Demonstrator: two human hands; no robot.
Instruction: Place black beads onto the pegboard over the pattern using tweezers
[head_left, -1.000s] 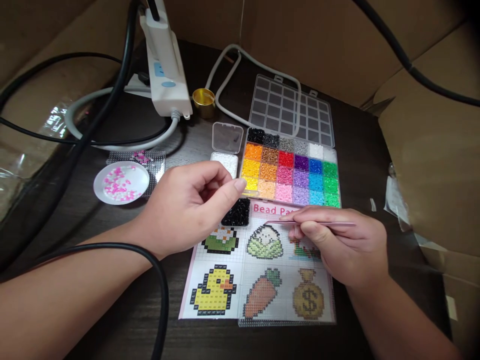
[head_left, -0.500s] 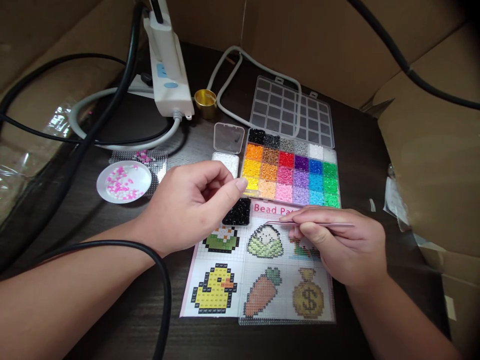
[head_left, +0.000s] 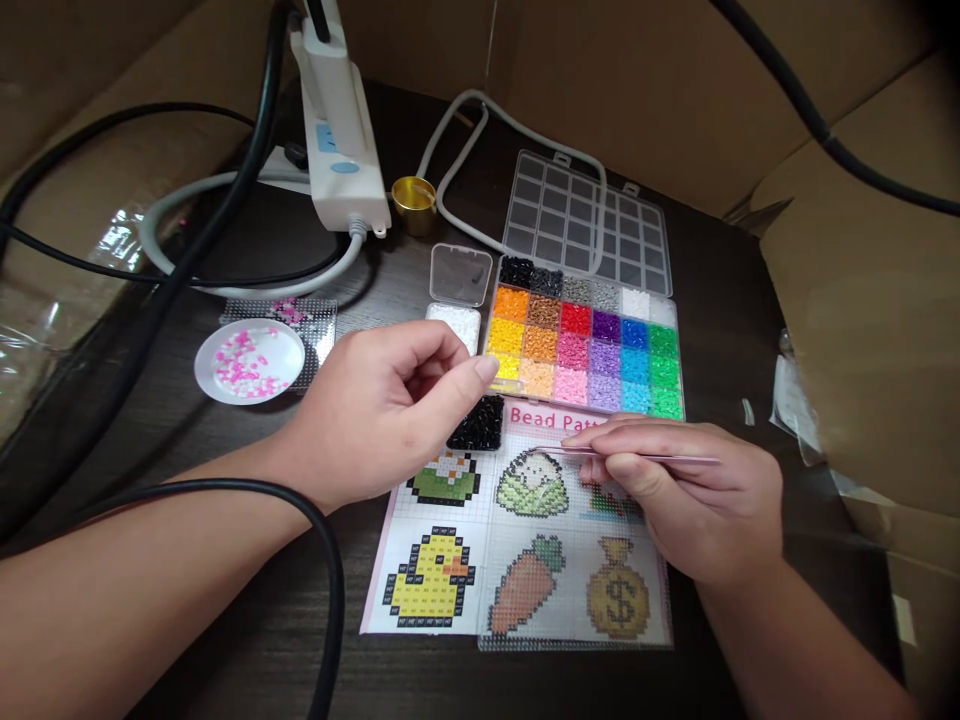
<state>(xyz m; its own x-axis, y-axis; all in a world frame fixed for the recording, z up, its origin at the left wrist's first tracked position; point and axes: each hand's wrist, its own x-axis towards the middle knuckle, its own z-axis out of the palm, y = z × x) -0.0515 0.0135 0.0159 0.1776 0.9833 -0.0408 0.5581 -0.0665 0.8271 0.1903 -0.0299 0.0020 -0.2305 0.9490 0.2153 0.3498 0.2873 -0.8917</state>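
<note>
My right hand [head_left: 686,490] holds pink tweezers [head_left: 667,459], their tip at the top outline of the white and green figure [head_left: 534,485]. That figure shows through a clear pegboard [head_left: 577,640] lying on the pattern sheet [head_left: 379,600]. Any bead at the tip is too small to make out. My left hand [head_left: 397,410] hovers beside the small black bead box [head_left: 480,425], thumb and index finger pinched; what they hold, if anything, is hidden. Behind it is a small box of white beads [head_left: 454,325].
The open multicoloured bead case [head_left: 576,352] lies behind the sheet. At the left, a white dish [head_left: 251,362] of pink and white beads overlaps another pegboard [head_left: 324,318]. A power strip [head_left: 349,185], a gold cup [head_left: 414,205] and cables [head_left: 334,590] are around; one cable crosses my left forearm.
My right hand and the tweezers have shifted slightly right and down. The tweezer tip stays near the figure's top outline. My left hand keeps its pinch and has hardly moved.
</note>
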